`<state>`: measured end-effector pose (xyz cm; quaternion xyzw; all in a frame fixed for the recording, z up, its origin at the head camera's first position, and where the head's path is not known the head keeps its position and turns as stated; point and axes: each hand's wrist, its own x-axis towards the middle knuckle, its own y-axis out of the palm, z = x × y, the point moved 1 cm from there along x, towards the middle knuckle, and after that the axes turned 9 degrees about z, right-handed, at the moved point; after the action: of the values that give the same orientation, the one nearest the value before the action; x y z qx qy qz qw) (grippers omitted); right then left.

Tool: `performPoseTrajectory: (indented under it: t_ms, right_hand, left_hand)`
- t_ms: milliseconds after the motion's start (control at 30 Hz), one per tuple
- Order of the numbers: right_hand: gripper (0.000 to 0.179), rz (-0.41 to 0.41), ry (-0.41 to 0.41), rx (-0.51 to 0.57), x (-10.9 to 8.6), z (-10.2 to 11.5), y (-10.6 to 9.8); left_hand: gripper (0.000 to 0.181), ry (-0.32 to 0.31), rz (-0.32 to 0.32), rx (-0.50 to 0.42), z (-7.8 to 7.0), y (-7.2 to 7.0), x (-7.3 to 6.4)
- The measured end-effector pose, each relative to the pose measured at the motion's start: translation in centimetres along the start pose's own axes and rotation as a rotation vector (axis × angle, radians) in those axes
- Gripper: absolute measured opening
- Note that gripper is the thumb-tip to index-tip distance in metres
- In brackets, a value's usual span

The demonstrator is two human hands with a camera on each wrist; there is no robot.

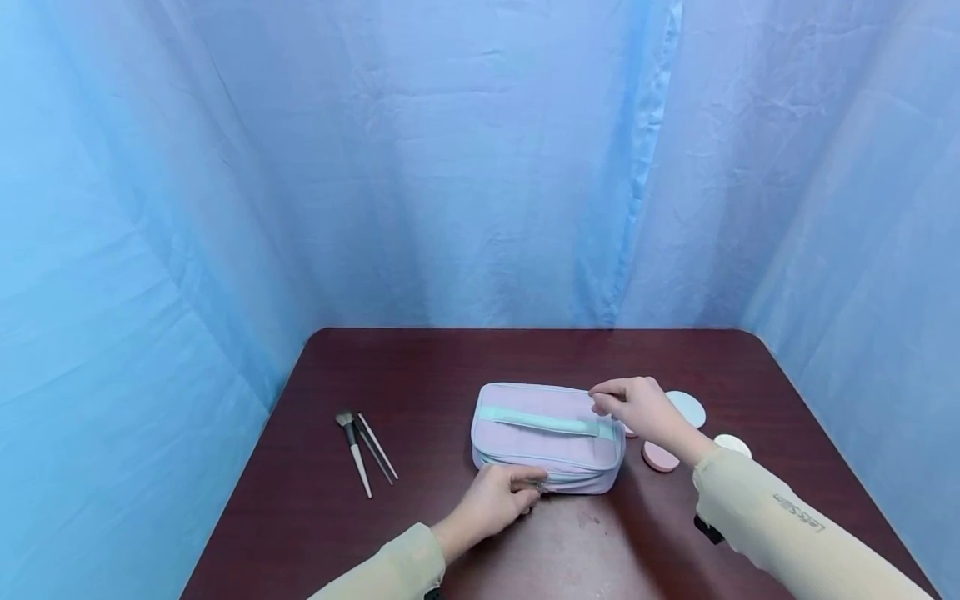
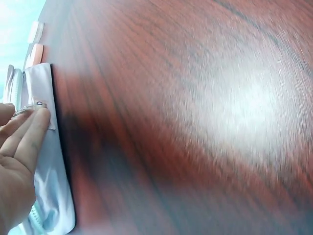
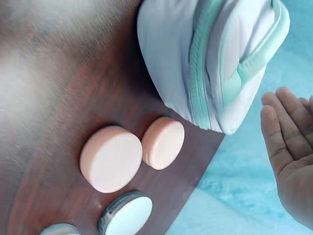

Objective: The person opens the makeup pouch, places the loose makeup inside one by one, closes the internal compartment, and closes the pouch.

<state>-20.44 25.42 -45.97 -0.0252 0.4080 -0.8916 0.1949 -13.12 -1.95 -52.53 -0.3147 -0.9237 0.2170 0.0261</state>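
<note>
A lilac zippered cosmetic bag (image 1: 536, 450) with a mint-green carry handle (image 1: 547, 422) sits on the dark wood table, its lid down. At the bag's front, the left hand (image 1: 491, 502) pinches the zipper pull (image 2: 22, 111) between thumb and fingers. Over the bag's back right corner, the right hand (image 1: 641, 410) is raised with its fingers lightly bent. The right wrist view shows that right hand (image 3: 293, 152) apart from the bag, palm visible and holding nothing. Mint zipper teeth (image 3: 198, 68) run along the bag's side.
Right of the bag lie several round compacts: a pink one (image 1: 660, 456), another pink one (image 3: 165, 143), a pale one (image 1: 686, 408) and a white one (image 1: 732, 446). On the left are a fluffy makeup brush (image 1: 358, 467) and two slim sticks (image 1: 378, 446). Blue curtains (image 1: 480, 167) surround the table.
</note>
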Motion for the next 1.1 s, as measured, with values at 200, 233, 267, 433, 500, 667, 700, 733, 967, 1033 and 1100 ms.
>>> performPoseTrajectory:
  t_ms: [200, 233, 267, 433, 500, 667, 700, 733, 967, 1033, 1100]
  right_hand:
    - [0.025, -0.002, 0.023, 0.102, -2.2, 0.7, 0.8]
    - [0.025, -0.002, 0.026, 0.126, -2.5, 0.7, 1.0]
    - [0.024, -0.001, 0.027, 0.152, -2.8, 0.7, 1.3]
    - [0.023, 0.030, 0.025, 0.275, -4.0, 0.6, 3.4]
    - [0.024, 0.055, 0.035, 0.328, -4.4, 0.7, 4.5]
    - [0.030, 0.127, 0.088, 0.513, -5.0, 1.0, 7.5]
    - [0.032, 0.136, 0.103, 0.550, -5.1, 1.1, 8.2]
    - [0.034, 0.145, 0.118, 0.584, -5.1, 1.3, 8.8]
    - [0.035, 0.100, 0.227, 0.733, -4.4, 2.4, 12.1]
    - [0.035, 0.078, 0.246, 0.754, -4.0, 2.7, 12.7]
    - [0.035, 0.056, 0.267, 0.773, -3.6, 3.0, 13.2]
  left_hand:
    - [0.025, 0.121, -0.035, 0.396, 0.1, -2.4, -0.7]
    - [0.022, 0.156, -0.055, 0.464, 0.1, -3.0, -0.8]
    - [0.020, 0.196, -0.080, 0.527, 0.1, -3.6, -1.0]
    - [0.014, 0.323, -0.127, 0.781, 0.0, -6.6, -1.6]
    - [0.016, 0.361, -0.096, 0.886, 0.1, -7.5, -1.6]
    - [0.033, 0.488, -0.012, 1.090, 0.4, -8.5, -1.1]
    - [0.037, 0.504, -0.008, 1.119, 0.4, -8.5, -0.9]
    - [0.041, 0.514, -0.004, 1.145, 0.4, -8.5, -0.7]
    - [0.026, 0.502, 0.013, 1.357, 0.6, -7.5, 1.3]
    - [0.019, 0.516, -0.002, 1.422, 0.7, -7.4, 1.7]
    - [0.013, 0.537, -0.012, 1.460, 0.8, -7.3, 1.9]
